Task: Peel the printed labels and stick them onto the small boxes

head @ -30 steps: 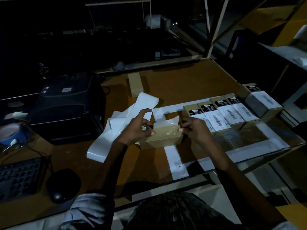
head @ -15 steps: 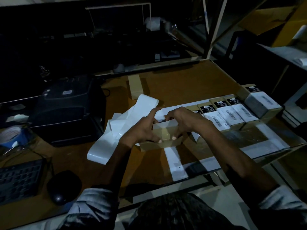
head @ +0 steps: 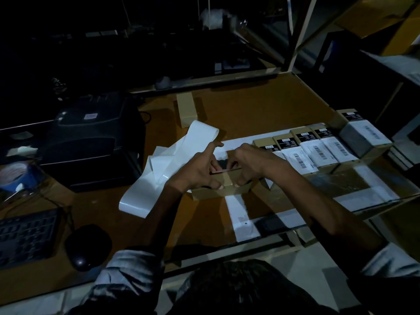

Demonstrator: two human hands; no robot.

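A small tan box (head: 219, 192) lies on the brown table in front of me. My left hand (head: 197, 170) grips its left end, thumb on the near side and index finger stretched out over the far edge. My right hand (head: 248, 163) curls over the box's right part, fingers bent down on its top and far edge, thumb on the near side. The label is mostly hidden under my fingers. A long white strip of label backing (head: 159, 171) trails away to the left. A row of labelled small boxes (head: 318, 148) stands to the right.
A black label printer (head: 91, 137) sits at the left, with a keyboard (head: 25, 235) and mouse (head: 85, 245) nearer me. An upright tan box (head: 186, 109) stands behind the strip. White tape lines (head: 241, 217) cross the table; its glass edge (head: 375, 201) lies right.
My right hand moved from the box's right end up over its top and far edge. The white label that stood above the box has gone down under my fingers. My left index finger stretched out.
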